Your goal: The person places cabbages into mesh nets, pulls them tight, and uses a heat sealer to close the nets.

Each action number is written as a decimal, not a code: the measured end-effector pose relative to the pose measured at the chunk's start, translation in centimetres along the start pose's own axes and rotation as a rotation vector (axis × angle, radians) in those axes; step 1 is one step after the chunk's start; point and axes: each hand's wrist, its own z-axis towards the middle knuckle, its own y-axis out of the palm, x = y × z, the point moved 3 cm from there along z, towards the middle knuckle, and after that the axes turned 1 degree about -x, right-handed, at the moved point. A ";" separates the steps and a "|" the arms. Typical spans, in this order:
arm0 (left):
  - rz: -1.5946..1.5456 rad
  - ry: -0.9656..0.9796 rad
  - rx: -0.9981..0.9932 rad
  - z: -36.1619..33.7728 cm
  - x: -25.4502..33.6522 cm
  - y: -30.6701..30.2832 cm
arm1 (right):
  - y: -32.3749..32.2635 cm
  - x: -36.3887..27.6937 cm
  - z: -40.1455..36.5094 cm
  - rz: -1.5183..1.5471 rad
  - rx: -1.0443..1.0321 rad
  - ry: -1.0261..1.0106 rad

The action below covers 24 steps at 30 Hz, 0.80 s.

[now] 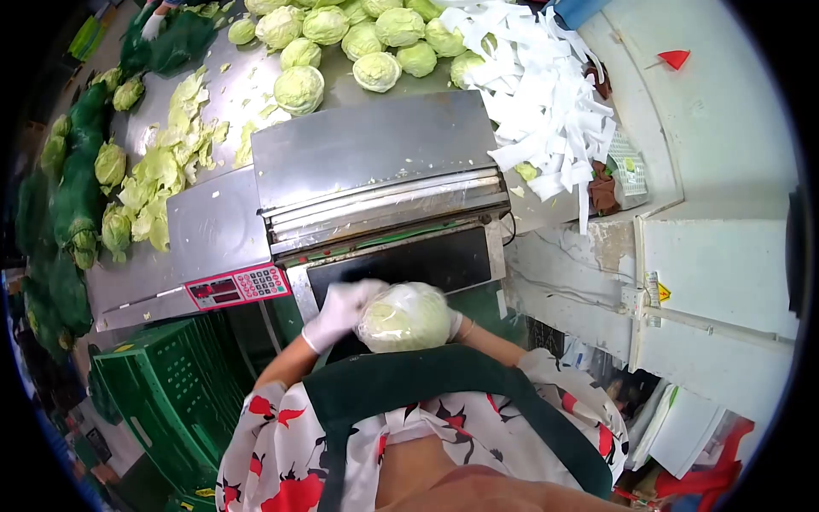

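Note:
A pale green cabbage (405, 324) in clear plastic film is held close in front of my dark green apron. My right hand (455, 324), gloved in white, holds it from the right side; most of its fingers are hidden behind the cabbage. At the cabbage's upper left is my left hand (345, 309), also white-gloved. Motion smears its fingers, so their grip cannot be made out. Just beyond both hands lies the black plate (409, 263) of a steel wrapping machine (375, 154). A red-edged keypad panel (239, 287) sits at its left.
Several unwrapped cabbages (299, 90) and loose leaves (158, 179) lie on the steel table. White strips (546, 94) are heaped at the back right. Green net sacks (77, 196) line the left edge. Green crates (171, 384) stand lower left. Another person's gloved hand (153, 26) is far left.

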 end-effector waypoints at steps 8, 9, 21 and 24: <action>-1.168 -0.470 -0.123 4.7 1.3 1.5 | 11.9 -9.4 -1.5 -2.029 0.710 -0.488; -1.399 -0.740 -0.284 2.4 0.1 2.0 | 13.0 -11.5 -3.1 -2.256 0.736 -0.952; -0.898 -0.234 1.712 -28.1 1.2 -24.2 | 9.0 -32.1 -5.7 -3.004 0.599 -0.637; -0.395 -0.142 1.863 -38.1 6.4 -28.7 | 11.2 -33.6 -6.6 -3.002 0.801 -0.659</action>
